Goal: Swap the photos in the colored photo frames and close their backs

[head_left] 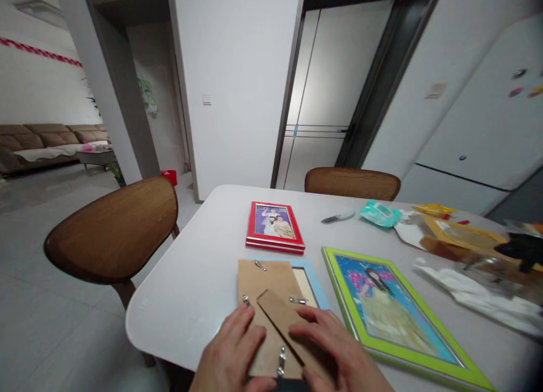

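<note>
A brown picture-frame backing board (252, 281) lies face down at the near edge of the table, with metal turn clips on it and a slanted stand leg (275, 307) across its middle. Under its right side a light blue picture frame (316, 284) shows in part. My left hand (237, 347) grips the board's lower left, fingers bent over its back. On the lower right, my right hand (331, 347) holds it, fingers on the board and the thumb by the lower end of the stand leg. What lies beneath my palms is hidden.
Beyond the board sit stacked red picture frames (275, 242). A green picture frame (360, 327) with a photo lies to the right. Farther back are a knife (338, 217), a teal wipes pack (379, 213) and clutter with white wrapping (470, 287). Wooden chairs (114, 228) stand around the table.
</note>
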The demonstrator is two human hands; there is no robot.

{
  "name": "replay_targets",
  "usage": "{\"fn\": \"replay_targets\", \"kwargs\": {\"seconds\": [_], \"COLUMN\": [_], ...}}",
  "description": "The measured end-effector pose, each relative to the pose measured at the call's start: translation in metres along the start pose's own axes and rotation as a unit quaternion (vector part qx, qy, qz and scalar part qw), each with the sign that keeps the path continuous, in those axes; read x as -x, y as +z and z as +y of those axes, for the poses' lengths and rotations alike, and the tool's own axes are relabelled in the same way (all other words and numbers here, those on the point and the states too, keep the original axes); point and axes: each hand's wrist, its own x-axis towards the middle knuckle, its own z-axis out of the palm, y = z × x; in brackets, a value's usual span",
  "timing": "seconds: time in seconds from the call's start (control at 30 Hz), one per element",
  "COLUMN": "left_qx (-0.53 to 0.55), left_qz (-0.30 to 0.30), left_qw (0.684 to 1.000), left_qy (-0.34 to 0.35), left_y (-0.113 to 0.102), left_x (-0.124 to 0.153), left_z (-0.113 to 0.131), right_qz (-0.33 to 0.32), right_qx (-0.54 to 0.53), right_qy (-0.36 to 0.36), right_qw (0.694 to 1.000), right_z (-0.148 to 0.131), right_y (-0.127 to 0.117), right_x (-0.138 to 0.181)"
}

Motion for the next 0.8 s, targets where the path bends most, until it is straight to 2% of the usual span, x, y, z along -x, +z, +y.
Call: {"fn": "replay_targets", "kwargs": {"seconds": [0.17, 0.3, 0.4, 0.57, 0.8], "left_qx": [0.038, 0.063, 0.069, 0.078, 0.094], "left_qz": [-0.093, -0.134, -0.155, -0.186, -0.196], "left_qw": [0.994, 0.985, 0.98, 0.977, 0.971], "left_qy": [-0.043, -0.091, -0.101, -0.076, -0.101], "left_y": [0.02, 0.018, 0.014, 0.014, 0.011], "left_x": [-0.022, -0.025, -0.023, -0.018, -0.017], "left_z": [0.023, 0.023, 0.021, 0.019, 0.019], "right_qz": [0.005, 0.014, 0.028, 0.029, -0.075], "right_qx": [0.051, 0.078, 0.11, 0.156, 0.163], "right_qy": [0.028, 0.01, -0.008, -0.046, -0.085], "right_qw": [0.998, 0.997, 0.994, 0.986, 0.98], "right_z": [0.03, 0.041, 0.046, 0.04, 0.017], "right_y": [-0.003, 0.011, 0.019, 0.019, 0.011], "right_x": [0.023, 0.022, 0.021, 0.025, 0.017]}}
